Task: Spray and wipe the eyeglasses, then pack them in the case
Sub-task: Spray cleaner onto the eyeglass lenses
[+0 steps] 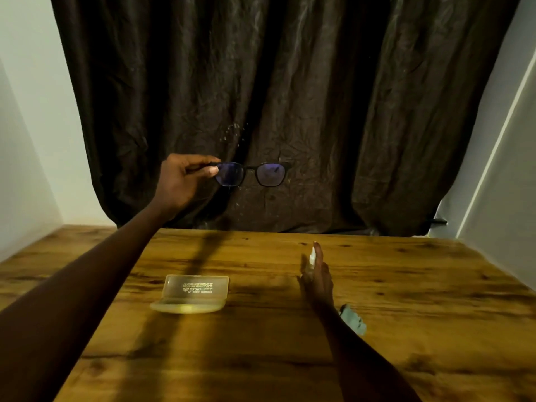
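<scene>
My left hand [182,181] is raised in front of the dark curtain and pinches the left end of the black-framed eyeglasses [251,174], lenses facing me. Fine droplets hang in the air just above the left lens. Lower down over the table, my right hand [317,278] grips a small white spray bottle [312,258], with the index finger stretched up along it. A clear plastic glasses case [195,293] lies open on the wooden table [406,300] below the glasses. A pale blue cloth [353,319] lies beside my right forearm, partly hidden by it.
A dark wrinkled curtain [290,97] hangs behind the table's far edge. White walls [34,126] close in on both sides. The table's front left corner is cut off by my left forearm.
</scene>
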